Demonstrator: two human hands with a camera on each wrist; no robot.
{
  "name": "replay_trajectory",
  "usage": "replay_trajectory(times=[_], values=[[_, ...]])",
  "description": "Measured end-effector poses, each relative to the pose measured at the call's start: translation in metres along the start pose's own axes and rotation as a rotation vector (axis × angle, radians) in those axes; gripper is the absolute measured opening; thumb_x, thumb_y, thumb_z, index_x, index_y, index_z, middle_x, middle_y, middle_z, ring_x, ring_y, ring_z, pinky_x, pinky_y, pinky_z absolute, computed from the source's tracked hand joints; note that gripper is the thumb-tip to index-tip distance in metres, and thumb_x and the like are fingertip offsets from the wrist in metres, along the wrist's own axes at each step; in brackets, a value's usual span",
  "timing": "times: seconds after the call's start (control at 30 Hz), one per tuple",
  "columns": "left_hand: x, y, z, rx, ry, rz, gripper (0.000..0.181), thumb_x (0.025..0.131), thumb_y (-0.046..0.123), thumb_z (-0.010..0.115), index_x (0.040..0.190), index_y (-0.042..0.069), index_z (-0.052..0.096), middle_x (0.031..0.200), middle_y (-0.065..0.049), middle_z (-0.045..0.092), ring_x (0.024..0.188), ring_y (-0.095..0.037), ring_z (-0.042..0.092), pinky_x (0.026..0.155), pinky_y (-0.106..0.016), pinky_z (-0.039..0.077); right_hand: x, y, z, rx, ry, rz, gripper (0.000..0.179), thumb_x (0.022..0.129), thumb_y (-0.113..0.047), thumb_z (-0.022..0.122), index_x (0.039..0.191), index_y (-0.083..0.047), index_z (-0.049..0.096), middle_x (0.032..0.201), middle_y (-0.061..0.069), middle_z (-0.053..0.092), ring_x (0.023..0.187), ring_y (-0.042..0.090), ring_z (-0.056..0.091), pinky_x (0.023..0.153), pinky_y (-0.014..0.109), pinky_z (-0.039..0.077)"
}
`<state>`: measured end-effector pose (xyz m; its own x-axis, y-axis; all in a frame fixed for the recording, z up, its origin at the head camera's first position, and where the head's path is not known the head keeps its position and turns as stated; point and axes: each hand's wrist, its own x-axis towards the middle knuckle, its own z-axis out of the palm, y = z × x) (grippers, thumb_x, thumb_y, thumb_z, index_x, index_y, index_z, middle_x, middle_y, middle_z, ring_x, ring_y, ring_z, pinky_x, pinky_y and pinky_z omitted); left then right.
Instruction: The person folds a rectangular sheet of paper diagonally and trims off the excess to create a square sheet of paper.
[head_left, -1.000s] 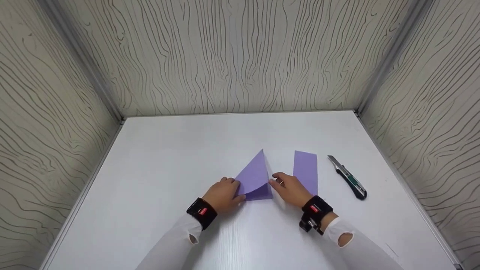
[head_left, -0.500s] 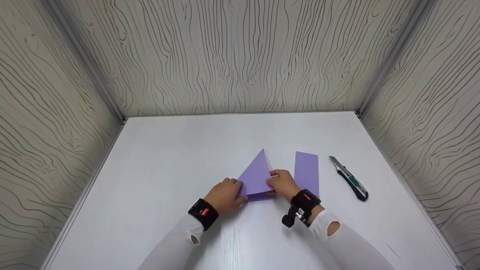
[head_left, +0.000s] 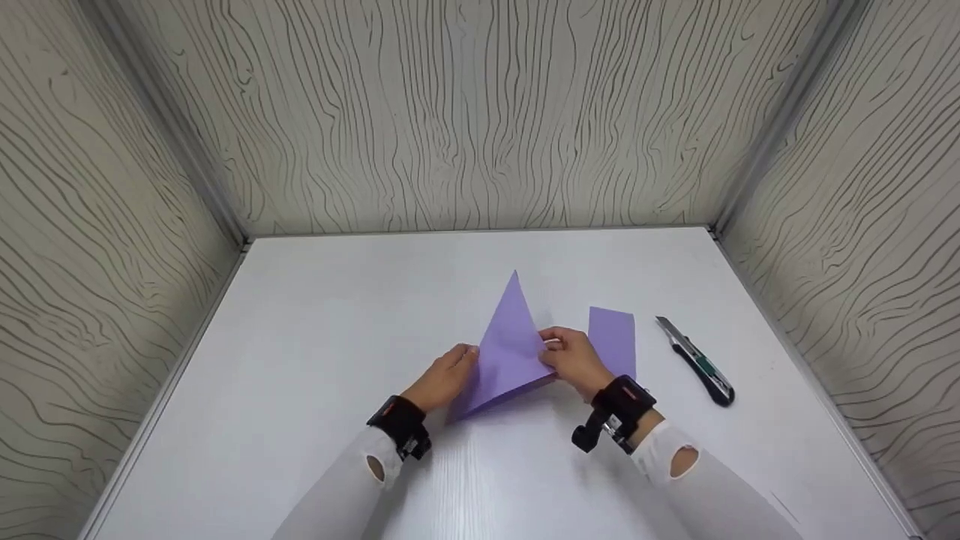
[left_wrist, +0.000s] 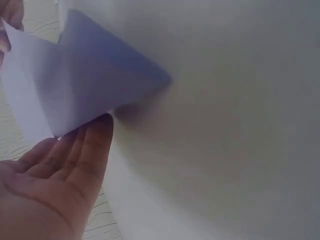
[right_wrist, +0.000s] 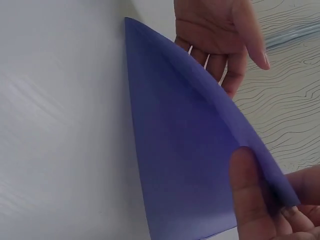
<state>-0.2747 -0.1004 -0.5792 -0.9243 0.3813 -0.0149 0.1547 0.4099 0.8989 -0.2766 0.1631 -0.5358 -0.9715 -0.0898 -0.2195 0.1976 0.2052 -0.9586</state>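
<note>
A folded sheet of purple paper [head_left: 510,345], triangular at the top, is tilted up from the table between my hands. My right hand [head_left: 574,361] pinches its right edge, and the right wrist view shows a finger [right_wrist: 246,185] lying against the paper's face. At the paper's left edge is my left hand [head_left: 444,379]; in the left wrist view its fingers [left_wrist: 92,150] are fairly straight, with their tips at the fold. That hand's thumb stands away from the paper in the right wrist view. Part of my right hand is hidden behind the sheet.
A narrow purple paper strip [head_left: 613,341] lies right of my right hand, partly covered by it. Farther right rests a utility knife [head_left: 697,362] with its blade out. Wood-patterned panels [head_left: 480,112] enclose the white table [head_left: 322,315] at the back and sides.
My right hand has moved onto the paper's right edge and pinched it. The paper has been lifted and turned, its tip now farther back. My left hand has loosened and rolled onto its side.
</note>
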Motion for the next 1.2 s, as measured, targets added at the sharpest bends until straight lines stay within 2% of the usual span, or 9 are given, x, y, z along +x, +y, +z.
replay_trajectory(times=[0.07, 0.13, 0.23, 0.33, 0.5, 0.63, 0.8, 0.97, 1.2], values=[[0.001, 0.002, -0.001, -0.112, -0.017, -0.083, 0.063, 0.117, 0.054, 0.027, 0.137, 0.002, 0.056, 0.122, -0.016, 0.062, 0.11, -0.024, 0.06, 0.092, -0.036, 0.052, -0.002, -0.005, -0.002, 0.023, -0.017, -0.002, 0.038, 0.099, 0.009, 0.059, 0.136, 0.01, 0.061, 0.096, 0.007, 0.07, 0.082, 0.013, 0.064, 0.066, 0.024, 0.057], [-0.002, 0.014, -0.003, -0.225, -0.032, -0.208, 0.065, 0.117, 0.052, 0.026, 0.144, -0.001, 0.052, 0.129, -0.021, 0.061, 0.11, -0.025, 0.061, 0.088, -0.034, 0.052, -0.004, -0.009, -0.005, 0.034, -0.029, -0.014, 0.038, 0.099, 0.009, 0.059, 0.137, 0.01, 0.06, 0.098, 0.007, 0.072, 0.083, 0.014, 0.067, 0.066, 0.025, 0.059], [-0.001, 0.014, -0.003, -0.399, -0.055, -0.329, 0.076, 0.116, 0.057, 0.024, 0.158, -0.003, 0.043, 0.144, -0.027, 0.061, 0.119, -0.031, 0.066, 0.095, -0.039, 0.058, -0.005, -0.013, -0.008, 0.029, -0.044, -0.042, 0.035, 0.1, 0.008, 0.059, 0.134, 0.009, 0.061, 0.097, 0.007, 0.074, 0.083, 0.014, 0.069, 0.066, 0.025, 0.06], [-0.001, 0.012, -0.004, -0.576, -0.112, -0.393, 0.081, 0.116, 0.058, 0.021, 0.162, -0.007, 0.037, 0.143, -0.027, 0.063, 0.122, -0.032, 0.068, 0.104, -0.044, 0.058, -0.006, -0.015, -0.011, 0.03, -0.066, -0.069, 0.032, 0.101, 0.006, 0.061, 0.133, 0.009, 0.061, 0.096, 0.005, 0.075, 0.083, 0.015, 0.07, 0.066, 0.026, 0.061], [-0.001, 0.01, -0.005, -0.729, -0.183, -0.409, 0.081, 0.115, 0.059, 0.019, 0.153, -0.008, 0.045, 0.114, -0.008, 0.073, 0.103, -0.019, 0.072, 0.092, -0.035, 0.061, -0.007, -0.016, -0.016, 0.071, -0.095, -0.089, 0.029, 0.1, 0.006, 0.062, 0.129, 0.009, 0.062, 0.095, 0.001, 0.075, 0.083, 0.013, 0.071, 0.067, 0.026, 0.063], [0.0, 0.009, -0.009, -0.703, -0.137, -0.335, 0.062, 0.117, 0.044, 0.037, 0.151, -0.007, 0.044, 0.106, -0.004, 0.072, 0.092, -0.013, 0.071, 0.08, -0.027, 0.061, -0.007, -0.013, -0.022, 0.104, -0.099, -0.08, 0.024, 0.1, 0.007, 0.061, 0.124, 0.007, 0.061, 0.094, 0.0, 0.071, 0.083, 0.011, 0.068, 0.068, 0.026, 0.063], [0.002, 0.004, -0.016, -0.665, 0.018, -0.224, 0.039, 0.107, 0.011, 0.063, 0.14, -0.005, 0.049, 0.104, -0.002, 0.065, 0.087, -0.011, 0.063, 0.074, -0.024, 0.054, -0.007, -0.004, -0.03, 0.121, -0.078, -0.053, 0.021, 0.099, 0.009, 0.06, 0.119, 0.004, 0.061, 0.094, 0.0, 0.069, 0.083, 0.012, 0.068, 0.068, 0.027, 0.063], [0.001, 0.001, -0.021, -0.617, 0.147, -0.172, 0.025, 0.099, -0.001, 0.069, 0.123, -0.004, 0.067, 0.112, -0.005, 0.064, 0.095, -0.013, 0.062, 0.079, -0.024, 0.055, -0.006, 0.008, -0.036, 0.093, -0.031, -0.026, 0.02, 0.097, 0.009, 0.06, 0.116, 0.004, 0.062, 0.089, -0.001, 0.067, 0.081, 0.011, 0.065, 0.066, 0.025, 0.061], [0.001, 0.002, -0.023, -0.395, 0.269, -0.128, 0.034, 0.09, -0.007, 0.075, 0.123, -0.01, 0.072, 0.125, -0.02, 0.068, 0.086, -0.01, 0.07, 0.078, -0.026, 0.063, -0.004, 0.024, -0.039, -0.001, 0.052, -0.021, 0.015, 0.097, 0.002, 0.066, 0.111, 0.008, 0.068, 0.084, -0.002, 0.068, 0.076, 0.009, 0.064, 0.064, 0.022, 0.056]])
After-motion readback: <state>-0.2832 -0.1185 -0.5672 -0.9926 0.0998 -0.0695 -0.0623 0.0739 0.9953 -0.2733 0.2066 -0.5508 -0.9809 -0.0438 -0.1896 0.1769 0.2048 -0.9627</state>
